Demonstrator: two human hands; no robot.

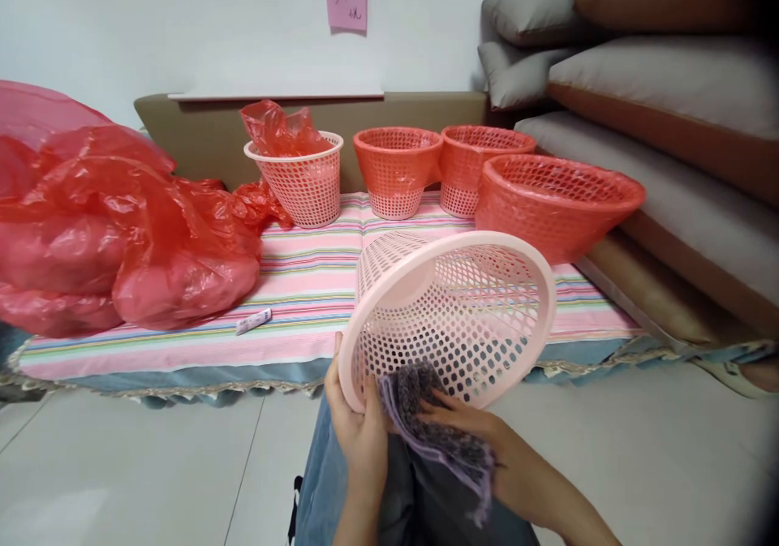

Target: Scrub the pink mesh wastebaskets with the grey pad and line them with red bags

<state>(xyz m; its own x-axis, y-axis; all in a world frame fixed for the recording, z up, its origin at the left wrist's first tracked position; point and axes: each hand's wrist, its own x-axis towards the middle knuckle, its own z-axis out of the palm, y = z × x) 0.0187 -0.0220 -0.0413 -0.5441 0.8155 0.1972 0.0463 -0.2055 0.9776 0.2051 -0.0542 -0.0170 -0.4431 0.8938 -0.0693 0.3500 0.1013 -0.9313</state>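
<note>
So for wiping out a basket [419, 288] like this, I'd say tipping it with the mouth facing you is the way to go, since you get a clear look at the inside. Go slow with the cloth [419, 412] though: that wall is all little holes, and a fluffy weave could easily snag in them. I'd use flat, light strokes, spread the cloth under the fingers, and turn the basket a bit at a time so no patch gets missed. The loose tail of the cloth could bunch up too, so maybe fold it in.

Where it is: the basket's tilted over the person's lap, in front of the striped cover [310, 282], with the wrapped tubs [398, 156] standing farther back.

Hands: the left [359, 424] is closed around the rim at the lower left, thumb on the inner side, a decent hold imo. The right [466, 424] has the cloth, fingers fairly straight and a little apart rather than balled up, pressing it to the inside wall just by the rim. Can't tell how tight that grip is, the cloth hides the palm, but both hands are definitely busy
</note>
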